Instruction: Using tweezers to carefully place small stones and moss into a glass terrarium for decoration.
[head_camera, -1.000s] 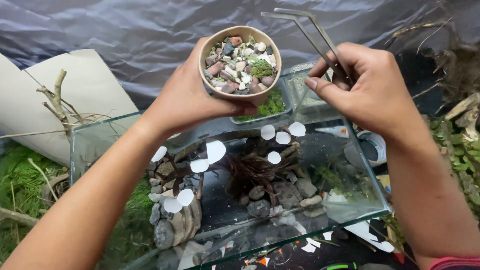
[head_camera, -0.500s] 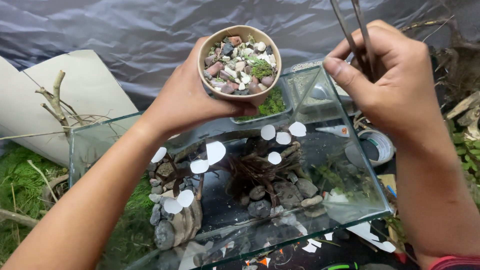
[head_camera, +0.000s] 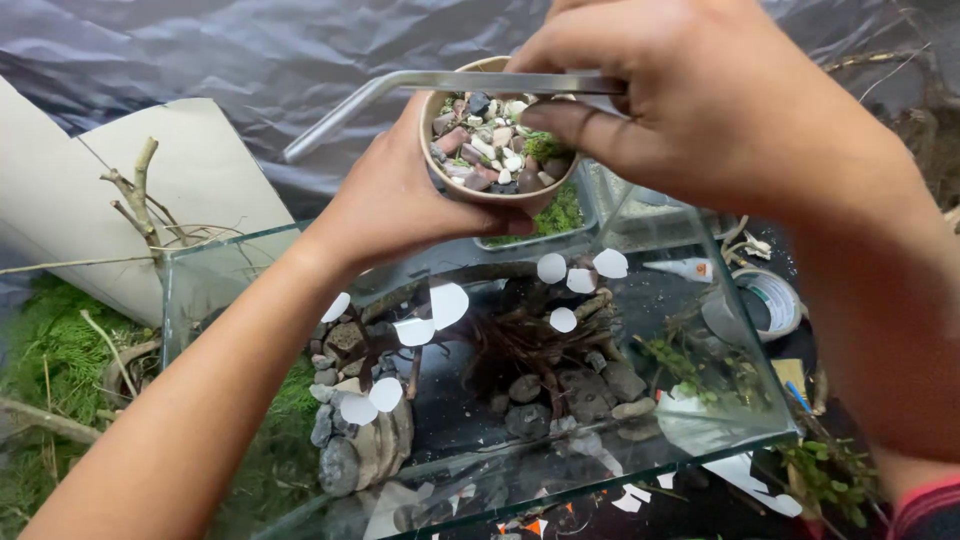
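The left hand (head_camera: 400, 200) reaches up from the lower left, its grip wrapped around a paper cup (head_camera: 497, 192) of mixed pebbles and moss, held above the back edge of a glass tank (head_camera: 700, 400). The right hand (head_camera: 700, 110) arches over the cup from the right, its grip pinched on long metal tweezers (head_camera: 400, 88) lying level across the rim, bent end pointing left. Beneath, stones, roots and white paper discs fill the tank; crinkled dark plastic sheeting (head_camera: 250, 50) lies behind.

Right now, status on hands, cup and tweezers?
Left hand grips pebble cup above glass tank. Right hand holds tweezers flat across cup rim. Nothing between them.
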